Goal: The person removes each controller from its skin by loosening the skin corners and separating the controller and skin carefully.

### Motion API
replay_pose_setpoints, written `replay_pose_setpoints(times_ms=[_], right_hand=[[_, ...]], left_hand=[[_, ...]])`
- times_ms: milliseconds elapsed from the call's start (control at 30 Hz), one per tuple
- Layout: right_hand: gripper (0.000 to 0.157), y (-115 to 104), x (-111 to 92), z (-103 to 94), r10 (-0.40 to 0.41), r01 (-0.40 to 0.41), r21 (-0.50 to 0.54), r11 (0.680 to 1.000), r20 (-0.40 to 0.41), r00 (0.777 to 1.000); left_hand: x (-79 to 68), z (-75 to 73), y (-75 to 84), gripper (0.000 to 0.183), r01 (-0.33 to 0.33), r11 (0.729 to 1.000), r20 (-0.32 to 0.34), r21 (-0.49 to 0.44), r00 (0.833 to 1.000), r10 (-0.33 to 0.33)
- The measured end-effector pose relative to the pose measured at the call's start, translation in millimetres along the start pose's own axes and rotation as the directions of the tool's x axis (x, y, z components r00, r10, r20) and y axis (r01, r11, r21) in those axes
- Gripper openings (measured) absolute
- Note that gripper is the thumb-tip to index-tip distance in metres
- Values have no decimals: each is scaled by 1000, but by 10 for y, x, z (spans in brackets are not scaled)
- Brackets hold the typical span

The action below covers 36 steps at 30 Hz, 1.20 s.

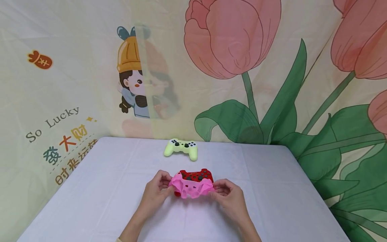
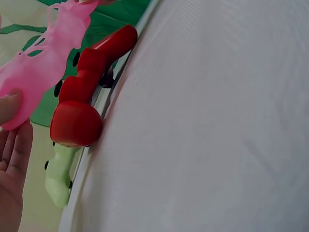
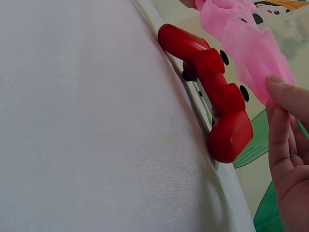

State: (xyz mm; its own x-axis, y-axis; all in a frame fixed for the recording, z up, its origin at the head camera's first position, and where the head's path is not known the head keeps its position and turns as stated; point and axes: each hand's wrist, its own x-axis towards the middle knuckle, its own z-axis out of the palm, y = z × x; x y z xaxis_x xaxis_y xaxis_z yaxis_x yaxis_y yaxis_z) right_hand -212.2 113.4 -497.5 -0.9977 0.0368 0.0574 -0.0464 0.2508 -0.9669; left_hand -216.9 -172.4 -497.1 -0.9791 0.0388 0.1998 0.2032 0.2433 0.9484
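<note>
The fingers of the left hand point(image 1: 156, 192) and of the right hand point(image 1: 231, 199) are closed to a pinch, thumb against fingertips, each gripping one end of a limp pink silicone controller sleeve point(image 1: 190, 189). The sleeve hangs spread between them, its cut-outs showing as small gaps. Beneath it, the red PlayStation-style gamepad point(image 1: 195, 175) rests face up on the white-covered bench point(image 1: 93, 205), thumbsticks upward and grips toward the person; neither hand touches it. Both wrist views show the sleeve just above the gamepad, not yet fitted, and in the head view it hides the grips and nearer half.

The step in hand looks to be lining the sleeve up with the gamepad; the next move would call for hooking one end over a grip, then stretching the other end across so the holes meet the sticks and buttons.

Farther back, near the bench's far edge, lies a pale green gamepad point(image 1: 182, 147), well apart from the hands, before a tulip-printed backdrop point(image 1: 232, 37).
</note>
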Motion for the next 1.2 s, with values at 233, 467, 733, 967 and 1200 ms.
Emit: replay_pose_setpoints(times_ms=[233,467,733,967,1200], right_hand=[[34,12,4,5,-1,1,8,1000,21,1000],[28,54,18,19,-26,26,-5,1000,47,999],[23,71,5,19,-28,39,-111,993,98,995],[20,56,-33,-3,21,2,-150,989,156,988],[25,61,-44,-18,65,-42,-105,994,226,972]], left_hand=[[1,9,-7,36,-84,996,-45,14,995,85],[-2,14,-32,35,-173,984,-53,38,983,175],[-8,31,-22,30,-110,994,-80,16,991,111],[-4,43,-34,27,-119,992,-51,48,991,121],[-8,41,-23,28,-101,992,-50,76,993,105]])
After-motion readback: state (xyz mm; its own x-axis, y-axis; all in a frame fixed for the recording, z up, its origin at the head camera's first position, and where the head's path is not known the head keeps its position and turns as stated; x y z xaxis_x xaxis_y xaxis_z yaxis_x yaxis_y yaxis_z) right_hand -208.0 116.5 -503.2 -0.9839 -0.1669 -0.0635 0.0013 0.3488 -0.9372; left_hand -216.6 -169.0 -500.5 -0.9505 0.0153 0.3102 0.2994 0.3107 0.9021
